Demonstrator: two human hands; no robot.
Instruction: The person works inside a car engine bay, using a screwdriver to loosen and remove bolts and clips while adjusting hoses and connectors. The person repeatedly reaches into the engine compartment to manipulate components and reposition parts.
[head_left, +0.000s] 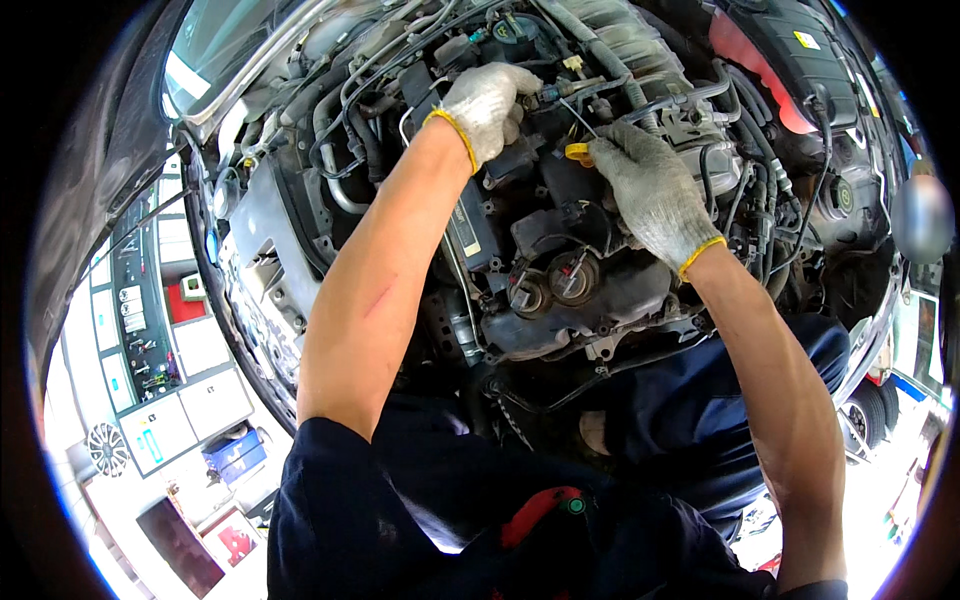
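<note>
Hands-on step inside the engine point(625, 300): yellow loop point(578, 153) sits at my right hand's point(650, 185) fingertips, by a thin rod point(577, 117); can't tell the grip. My left hand point(485, 110) curls, its hold hidden. Next move likely needs careful fingers. Workshop beyond: white cabinets point(217, 398), blue bin point(235, 455).

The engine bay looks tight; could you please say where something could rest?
The barest patch is the grey panel, between the left forearm and the bay's rim, though its slope is unclear. Hoses and connectors crowd the left hand and right hand.
</note>
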